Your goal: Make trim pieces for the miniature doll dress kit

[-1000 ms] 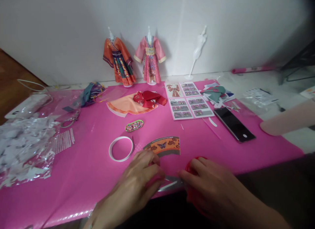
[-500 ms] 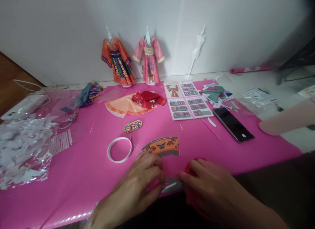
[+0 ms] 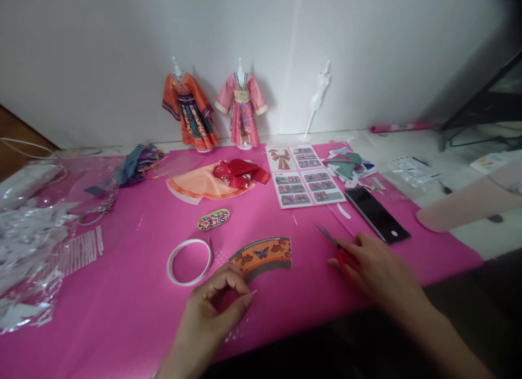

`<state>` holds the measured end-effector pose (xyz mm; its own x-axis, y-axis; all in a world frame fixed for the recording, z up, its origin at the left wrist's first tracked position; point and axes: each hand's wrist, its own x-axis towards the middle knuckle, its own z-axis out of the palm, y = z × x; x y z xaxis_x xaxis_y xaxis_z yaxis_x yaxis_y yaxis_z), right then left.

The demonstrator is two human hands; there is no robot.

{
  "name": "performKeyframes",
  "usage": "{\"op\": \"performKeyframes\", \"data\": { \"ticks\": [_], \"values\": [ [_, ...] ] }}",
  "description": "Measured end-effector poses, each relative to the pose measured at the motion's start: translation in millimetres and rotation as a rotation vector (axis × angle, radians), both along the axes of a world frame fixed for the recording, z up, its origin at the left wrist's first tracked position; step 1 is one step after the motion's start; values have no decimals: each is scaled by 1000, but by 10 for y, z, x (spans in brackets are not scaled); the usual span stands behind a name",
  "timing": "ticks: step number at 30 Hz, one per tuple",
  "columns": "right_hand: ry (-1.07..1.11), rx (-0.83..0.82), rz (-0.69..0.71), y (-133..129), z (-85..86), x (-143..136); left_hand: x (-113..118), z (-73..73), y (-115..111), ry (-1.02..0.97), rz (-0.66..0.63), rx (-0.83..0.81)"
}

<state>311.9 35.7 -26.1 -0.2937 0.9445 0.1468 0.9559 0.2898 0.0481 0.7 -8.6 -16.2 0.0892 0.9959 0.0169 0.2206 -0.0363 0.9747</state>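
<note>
Trimming seems in hand: a white sliver [image 3: 253, 292] is pinched by the left hand [image 3: 216, 308], scissors [image 3: 343, 260] gripped by the right hand [image 3: 383, 270]. The sliver's release seems called for.

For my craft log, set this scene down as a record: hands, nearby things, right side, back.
Left hand: pinching white sliver
Right hand: holding red-handled scissors
Butterfly print: on pink mat, partly hidden by left hand
Left of print: white roll
Right side: phone, next to leaflet
Back: orange-robed mannequin, pink-robed mannequin, bare mannequin
</note>
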Motion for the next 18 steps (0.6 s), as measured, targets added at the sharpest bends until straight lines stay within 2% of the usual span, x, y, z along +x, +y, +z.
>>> {"op": "performKeyframes", "data": {
  "ticks": [3, 7, 15, 18],
  "values": [
    [15, -54, -62, 93, -96, 40, 70, -66, -20, -73, 29, -85],
    [111, -136, -31, 164, -157, 80, 153, -107, -42, -161, 63, -184],
    [243, -257, 58, 218, -99, 127, 210, -86, 1, -184, 29, -303],
    [310, -218, 57, 164, -6, 57, 214, -65, -9, -191, 10, -304]
  ]
}}
